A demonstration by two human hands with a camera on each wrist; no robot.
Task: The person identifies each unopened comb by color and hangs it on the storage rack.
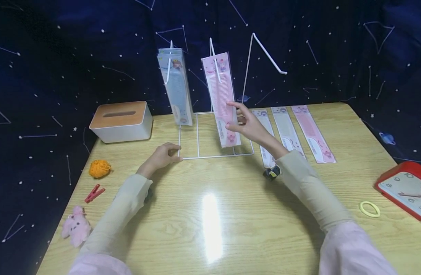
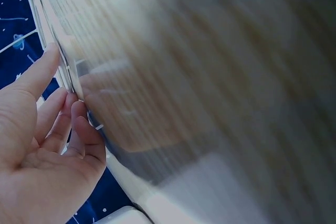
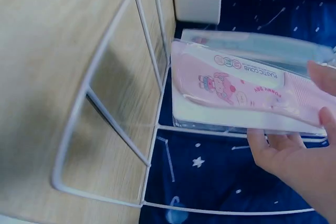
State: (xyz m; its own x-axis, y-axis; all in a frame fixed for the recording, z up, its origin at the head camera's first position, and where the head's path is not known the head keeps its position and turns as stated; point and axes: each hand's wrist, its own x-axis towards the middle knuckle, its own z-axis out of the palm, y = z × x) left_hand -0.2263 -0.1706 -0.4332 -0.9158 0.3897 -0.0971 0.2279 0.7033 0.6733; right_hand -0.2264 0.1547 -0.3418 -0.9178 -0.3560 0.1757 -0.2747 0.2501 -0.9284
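Note:
A white wire display rack (image 1: pixel 217 156) stands on the table with three upright hooks. On its middle hook hangs a packaged pink comb (image 1: pixel 221 89), and my right hand (image 1: pixel 250 124) holds it by the right edge. In the right wrist view, some fingers of that hand lie behind the pink pack (image 3: pixel 231 85). Packaged blue combs (image 1: pixel 177 91) hang one behind another on the left hook, while the right hook (image 1: pixel 269 53) carries nothing. At the base's front left corner, my left hand (image 1: pixel 160 156) pinches the wire between thumb and fingers.
Several packaged combs, including a pink one (image 1: pixel 313 133), lie flat right of the rack. A tissue box (image 1: pixel 122 122) stands back left. Orange yarn (image 1: pixel 99 168), a red clothespin (image 1: pixel 94 193) and a pink plush (image 1: pixel 77 226) line the left side. A yellow ring (image 1: pixel 369 209) and red clock (image 1: pixel 408 191) lie right.

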